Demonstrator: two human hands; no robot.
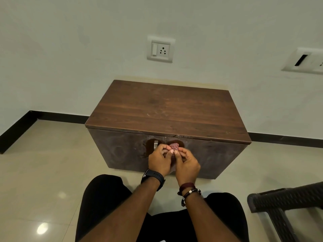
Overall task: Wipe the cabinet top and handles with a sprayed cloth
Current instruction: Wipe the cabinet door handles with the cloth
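A low dark-wood cabinet (pixel 167 110) stands against the wall, its two doors facing me. A metal handle (pixel 155 144) shows on the left door, just above my left hand. Both hands meet in front of the doors' middle seam. My left hand (pixel 160 158) and my right hand (pixel 186 162) pinch a small bunched red-and-white checked cloth (pixel 174 146) between thumbs and fingertips. The cloth sits where the right door's handle would be, so that handle is hidden. Wet-looking dark patches surround the handle area.
Pale tiled floor (pixel 52 172) lies left of the cabinet. A dark woven chair (pixel 286 203) stands at the lower right. Two wall sockets (pixel 160 49) sit above the cabinet. My knees in black trousers (pixel 103 194) frame the bottom of the view.
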